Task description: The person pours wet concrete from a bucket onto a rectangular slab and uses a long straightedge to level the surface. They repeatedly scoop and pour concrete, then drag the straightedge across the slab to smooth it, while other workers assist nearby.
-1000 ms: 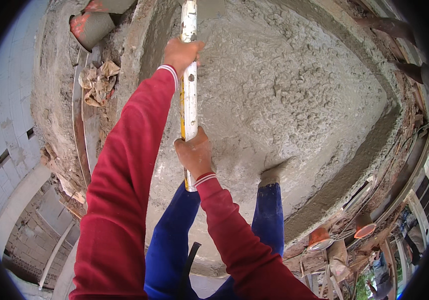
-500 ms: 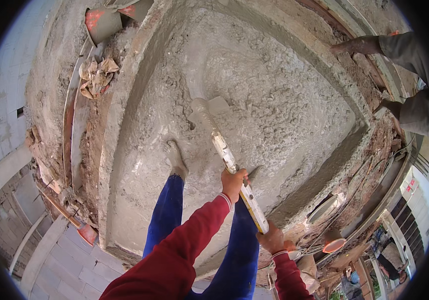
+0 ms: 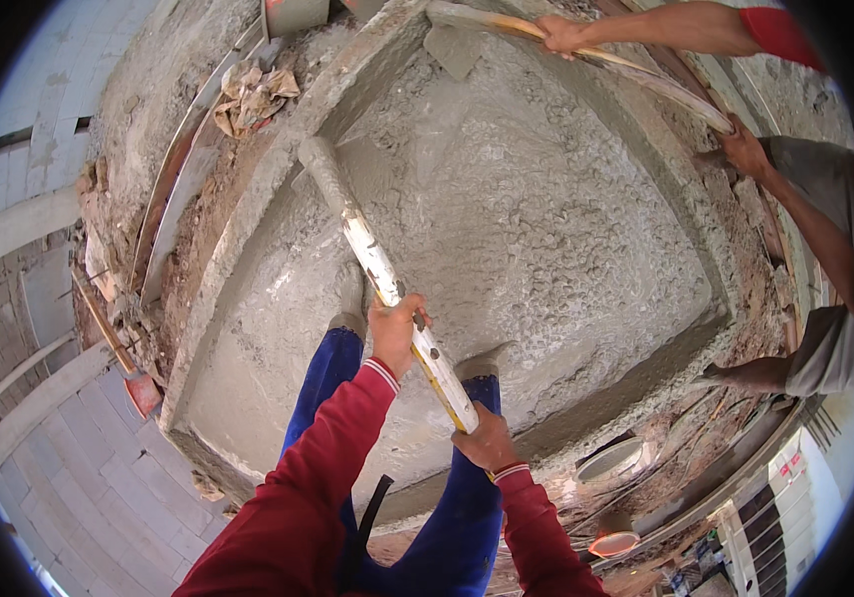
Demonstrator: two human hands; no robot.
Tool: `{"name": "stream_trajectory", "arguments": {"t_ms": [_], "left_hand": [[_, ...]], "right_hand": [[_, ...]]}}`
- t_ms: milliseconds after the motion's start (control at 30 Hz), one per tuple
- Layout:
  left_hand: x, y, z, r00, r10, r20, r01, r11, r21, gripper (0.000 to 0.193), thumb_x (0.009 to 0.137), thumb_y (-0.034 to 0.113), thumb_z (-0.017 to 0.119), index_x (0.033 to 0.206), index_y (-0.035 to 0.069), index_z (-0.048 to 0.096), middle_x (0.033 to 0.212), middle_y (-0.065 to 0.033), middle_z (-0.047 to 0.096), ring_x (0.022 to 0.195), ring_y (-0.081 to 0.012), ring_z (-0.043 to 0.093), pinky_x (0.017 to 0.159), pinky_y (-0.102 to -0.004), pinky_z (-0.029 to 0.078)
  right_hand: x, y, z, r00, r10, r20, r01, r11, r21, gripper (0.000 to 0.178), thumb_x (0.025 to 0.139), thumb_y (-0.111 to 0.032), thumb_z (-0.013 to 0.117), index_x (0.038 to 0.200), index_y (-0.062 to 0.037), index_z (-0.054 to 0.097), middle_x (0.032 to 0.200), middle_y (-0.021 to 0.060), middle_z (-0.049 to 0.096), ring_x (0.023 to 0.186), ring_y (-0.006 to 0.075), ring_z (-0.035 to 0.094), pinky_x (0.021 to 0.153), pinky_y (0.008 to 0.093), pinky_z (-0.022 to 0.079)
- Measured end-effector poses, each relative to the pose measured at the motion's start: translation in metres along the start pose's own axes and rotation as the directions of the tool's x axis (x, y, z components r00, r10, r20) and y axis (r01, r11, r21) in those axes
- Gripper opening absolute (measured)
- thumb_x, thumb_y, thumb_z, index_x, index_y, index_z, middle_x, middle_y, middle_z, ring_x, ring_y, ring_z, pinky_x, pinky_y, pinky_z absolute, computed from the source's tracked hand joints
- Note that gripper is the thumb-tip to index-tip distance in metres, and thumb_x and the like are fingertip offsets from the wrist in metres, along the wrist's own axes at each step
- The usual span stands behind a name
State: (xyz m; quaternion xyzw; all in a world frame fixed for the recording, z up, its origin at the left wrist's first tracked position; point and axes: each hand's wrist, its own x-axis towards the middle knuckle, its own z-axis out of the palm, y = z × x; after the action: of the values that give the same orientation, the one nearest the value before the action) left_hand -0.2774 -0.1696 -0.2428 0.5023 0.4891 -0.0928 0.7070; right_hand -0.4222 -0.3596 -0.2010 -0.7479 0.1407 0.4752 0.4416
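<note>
My left hand (image 3: 397, 330) is closed around the middle of a long white-and-yellow handle, its paint chipped. Near the handle's lower end my right hand (image 3: 488, 440) grips it too. This is a hoe (image 3: 372, 254), its far part coated in grey concrete; the head lies by the left wall of the pit, and its blade is mostly hidden. Wet concrete (image 3: 546, 229) fills the walled pit around my legs, my feet sunk in it. At the far side a co-worker's two hands hold another hoe (image 3: 636, 72), its blade (image 3: 454, 52) touching the concrete.
The pit's rough concrete wall (image 3: 233, 239) runs along the left. Outside it lie a crumpled paper bag (image 3: 255, 98), a bucket (image 3: 296, 14) and an orange-bladed shovel (image 3: 141, 393). A round pan (image 3: 611, 460) sits beyond the right wall. The co-worker's legs (image 3: 830, 348) stand at the right.
My hoe's head has moved left and away, from the middle of the concrete to the left wall; both hands have shifted left. The co-worker's hands and hoe have come into view.
</note>
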Motion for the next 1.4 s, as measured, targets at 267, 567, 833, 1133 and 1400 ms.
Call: {"name": "stream_trajectory", "arguments": {"t_ms": [267, 567, 833, 1133, 1400], "left_hand": [[0.008, -0.068, -0.1, 0.916, -0.398, 0.055, 0.377, 0.803, -0.461, 0.017, 0.088, 0.02, 0.069, 0.086, 0.009, 0.056, 0.069, -0.0058, 0.056, 0.066, -0.0227, 0.057, 0.073, -0.0401, 0.051], [0.149, -0.037, -0.066, 0.922, -0.132, 0.363, 0.159, 0.986, -0.047, 0.017, 0.078, 0.004, 0.069, 0.088, 0.002, 0.056, 0.069, -0.0068, 0.058, 0.055, -0.0167, 0.058, 0.051, -0.0331, 0.048], [0.242, 0.084, 0.017, 0.805, 0.165, 0.569, -0.592, 0.284, 0.755, 0.048, 0.078, 0.015, 0.069, 0.118, -0.006, 0.054, 0.105, -0.0245, 0.067, 0.096, -0.0332, 0.068, 0.085, -0.0412, 0.054], [0.247, 0.071, -0.024, 0.828, -0.006, 0.56, -0.548, -0.215, 0.808, 0.05, 0.085, 0.014, 0.062, 0.129, -0.005, 0.048, 0.111, -0.023, 0.066, 0.103, -0.0379, 0.066, 0.09, -0.0453, 0.053], [0.175, -0.025, -0.072, 0.97, 0.058, 0.236, -0.241, 0.103, 0.965, 0.052, 0.078, 0.015, 0.066, 0.12, -0.008, 0.044, 0.1, -0.0296, 0.066, 0.097, -0.0437, 0.065, 0.084, -0.0478, 0.053]], "right_hand": [[0.016, 0.046, 0.014, 0.93, -0.314, -0.191, 0.103, 0.721, -0.686, 0.032, 0.065, -0.016, 0.076, 0.089, -0.0124, 0.055, 0.075, 0.0107, 0.061, 0.067, 0.0328, 0.065, 0.062, 0.0453, 0.054], [0.146, 0.043, 0.145, 0.782, -0.114, -0.613, -0.089, 0.953, -0.291, 0.029, 0.07, -0.014, 0.075, 0.092, -0.0074, 0.059, 0.076, 0.0185, 0.066, 0.072, 0.0427, 0.065, 0.063, 0.0493, 0.052], [0.265, -0.14, 0.236, 0.929, -0.147, -0.339, 0.37, 0.334, 0.867, 0.019, 0.089, -0.005, 0.063, 0.108, -0.0027, 0.058, 0.094, 0.0047, 0.066, 0.082, 0.0137, 0.064, 0.07, 0.0301, 0.053], [0.264, -0.19, 0.308, 0.803, -0.535, -0.263, -0.026, -0.472, 0.881, 0.034, 0.097, -0.012, 0.057, 0.13, -0.0035, 0.053, 0.122, 0.0105, 0.063, 0.108, 0.0196, 0.062, 0.09, 0.0353, 0.053], [0.124, -0.084, 0.238, 0.897, -0.086, 0.434, -0.439, -0.055, 0.897, 0.013, 0.085, -0.008, 0.06, 0.087, -0.0104, 0.048, 0.062, 0.0006, 0.041, 0.049, 0.0141, 0.046, 0.049, 0.0323, 0.043]]}}
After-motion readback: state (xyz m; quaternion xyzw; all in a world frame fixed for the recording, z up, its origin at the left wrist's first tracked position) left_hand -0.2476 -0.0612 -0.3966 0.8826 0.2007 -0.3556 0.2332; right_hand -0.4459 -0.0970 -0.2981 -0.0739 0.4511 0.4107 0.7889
